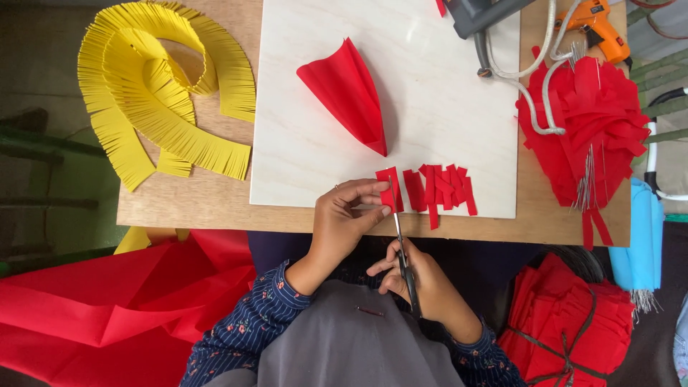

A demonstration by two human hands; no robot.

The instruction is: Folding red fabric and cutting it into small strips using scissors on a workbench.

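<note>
Here, at the near edge of the white board (430, 93), the left hand (342, 221) pinches a small red paper strip (388, 188) between thumb and fingers, holding it upright over the board's edge. The right hand (423, 281) is closed through the handles of a pair of scissors (403, 247), blades pointing away from the person and meeting the bottom of the strip.

Just right of the held strip, a loose row of cut red strips (441, 190) lies along the same near edge, some overlapping. Toward the middle of the board, a folded red paper cone (347, 93) rests with its tip pointing toward the near edge.

The board sits on a wooden table (208, 193). At the table's far left corner, curled yellow fringed paper (158, 93). At the right edge, a heap of red paper pieces (591, 122) with a white cord across it; an orange glue gun (598, 25) at the far right corner.

Below the table: big red sheets (107, 308) on the left, a tied red bundle (573, 322) on the right.
</note>
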